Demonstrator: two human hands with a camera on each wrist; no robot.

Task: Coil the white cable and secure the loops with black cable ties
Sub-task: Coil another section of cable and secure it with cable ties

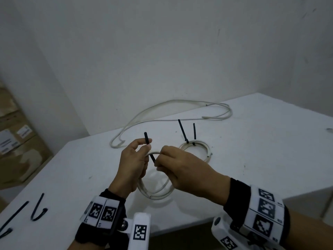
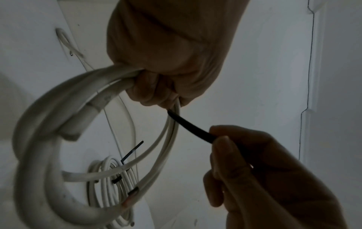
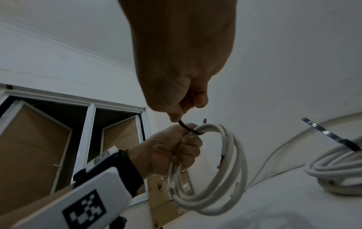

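Left hand (image 1: 131, 166) gripping the coiled white cable (image 1: 156, 192) above the table (image 1: 252, 159), right hand (image 1: 182, 170) pinching a black cable tie (image 1: 152, 158) at the coil's top, right wrist view alone showing cardboard boxes (image 3: 168, 201) behind, tied second coil (image 1: 196, 148) just beyond, spare ties (image 1: 38, 210) near left.

The middle of the black tie (image 1: 152, 158) is hidden between the left hand (image 1: 132, 166) and right hand (image 1: 182, 170); whether it is threaded cannot be told. The top of the held coil (image 1: 156, 188) is covered by both hands. The tie's end is buried inside the right hand's fingers (image 3: 197, 99). Left of the left hand, one loose tie (image 1: 10, 221) is cut off by the picture's edge. The labels on the cardboard boxes (image 1: 16, 139) are too blurred to be read.
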